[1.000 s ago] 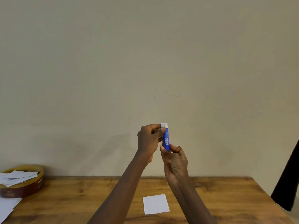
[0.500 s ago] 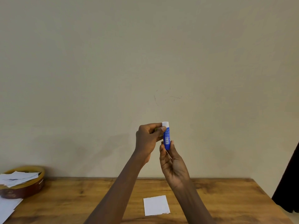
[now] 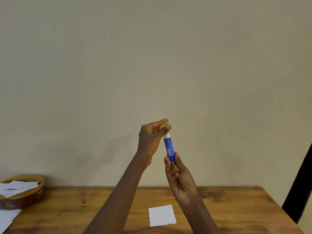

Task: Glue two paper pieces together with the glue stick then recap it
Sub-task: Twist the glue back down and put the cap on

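Observation:
A blue glue stick [image 3: 169, 147] with a white neck stands upright in the air, well above the table. My right hand [image 3: 179, 178] pinches its lower end between fingers and thumb. My left hand [image 3: 152, 141] holds the yellow cap [image 3: 162, 127] in its fingertips right at the stick's top; whether the cap touches the neck I cannot tell. A white paper piece [image 3: 162, 215] lies flat on the wooden table [image 3: 228, 208], below and between my forearms.
A round brown tin [image 3: 25, 198] with loose white papers [image 3: 16, 187] on top stands at the table's left end. More white paper [image 3: 6, 218] lies in front of it. A dark object [image 3: 298, 186] leans at the right edge. A plain wall is behind.
My left hand has lifted slightly at the stick's top, and the yellow cap now shows in its fingertips above the white neck. My right hand's grip has loosened to the fingertips.

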### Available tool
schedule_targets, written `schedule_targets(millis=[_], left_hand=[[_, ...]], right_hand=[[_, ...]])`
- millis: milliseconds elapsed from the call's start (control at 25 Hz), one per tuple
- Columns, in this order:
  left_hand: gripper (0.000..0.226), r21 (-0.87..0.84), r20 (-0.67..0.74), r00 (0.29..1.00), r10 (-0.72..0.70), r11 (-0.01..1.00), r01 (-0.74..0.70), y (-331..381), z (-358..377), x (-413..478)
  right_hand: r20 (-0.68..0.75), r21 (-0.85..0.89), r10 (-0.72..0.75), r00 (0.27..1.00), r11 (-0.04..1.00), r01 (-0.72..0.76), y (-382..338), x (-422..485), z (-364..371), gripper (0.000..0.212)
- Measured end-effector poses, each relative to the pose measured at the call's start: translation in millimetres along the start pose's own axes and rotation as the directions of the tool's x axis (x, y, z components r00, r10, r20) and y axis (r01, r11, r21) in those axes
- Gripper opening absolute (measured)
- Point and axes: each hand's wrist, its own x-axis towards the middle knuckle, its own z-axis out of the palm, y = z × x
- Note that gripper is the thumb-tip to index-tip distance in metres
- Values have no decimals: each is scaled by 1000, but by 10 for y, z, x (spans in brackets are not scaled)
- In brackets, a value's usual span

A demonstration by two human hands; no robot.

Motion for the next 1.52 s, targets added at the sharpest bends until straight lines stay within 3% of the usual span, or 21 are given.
schedule_targets(millis=[240, 680, 800, 880, 960, 1000, 1080, 1200, 1320, 1400, 1520], left_hand=[[25, 95, 41, 999, 27, 995, -31, -49, 9, 7], [23, -72, 111, 994, -18, 997, 26, -115, 29, -66], [29, -44, 148, 988, -32, 998, 39, -112, 39, -72], [32, -6, 162, 986, -23, 1000, 25, -136, 65, -79], [33, 46, 152, 988, -7, 999, 0, -197, 110, -107], [32, 65, 147, 989, -2, 998, -8, -249, 141, -129], [32, 102, 166, 986, 3, 995, -20, -394, 219, -188], [39, 145, 252, 967, -25, 989, -12, -711, 369, -292], [60, 162, 280, 952, -124, 983, 81, -1104, 419, -371], [64, 201, 224, 949, -220, 964, 176, -1392, 343, -403], [57, 393, 112, 939, -324, 883, 257, -1932, 127, -521]], right_hand=[[-5, -37, -42, 999, 998, 42, -15, -3, 20, 22], [10, -7, -105, 994, 994, 105, 54, 92, -52, 18], [84, -167, -157, 984, 971, 169, 43, 120, -112, 23], [167, -413, -209, 963, 873, 261, -27, 132, -162, 15], [263, -723, -259, 929, 584, 368, -111, 145, -256, 18], [299, -809, -274, 914, 435, 395, -147, 152, -319, 16], [351, -867, -277, 895, 265, 422, -182, 170, -467, 12], [386, -896, -284, 877, 109, 430, -181, 264, -759, 22], [334, -932, -329, 883, 21, 361, -168, 461, -1114, 26], [248, -964, -379, 891, -3, 267, -182, 617, -1413, 21], [67, -998, -420, 905, -18, 66, -185, 839, -1925, 19]])
